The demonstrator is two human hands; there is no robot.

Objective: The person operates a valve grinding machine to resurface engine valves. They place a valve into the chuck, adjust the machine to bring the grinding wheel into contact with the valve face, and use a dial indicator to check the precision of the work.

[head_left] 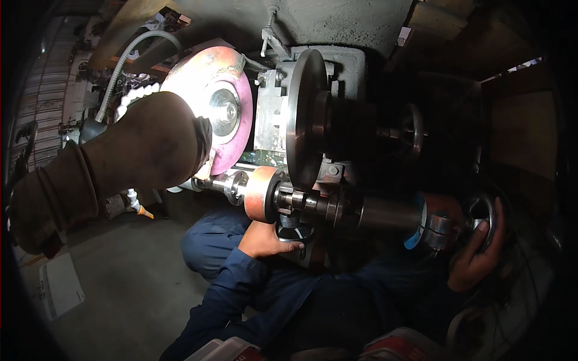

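Note:
My left hand (263, 240) is at a small dark handwheel (307, 232) below the orange collar (259, 194), its thumb lying along the rim and its other fingers mostly hidden. On the right, my right hand (478, 263) curls round the rim of a metal handwheel (493, 219) at the end of the shaft assembly. Between my hands runs a horizontal metal spindle (388, 213). Above it stand a pink grinding wheel (242, 120) under a worn orange guard (215, 58) and a large steel disc (303, 120).
A bulky brown lamp housing (135, 141) fills the left side and throws bright light on the grinding wheel. Near it are a flexible metal conduit (117, 72) and a coolant nozzle with an orange tip (144, 212). Another handwheel (413, 131) sits in shadow. My knee (208, 243) is beneath the spindle.

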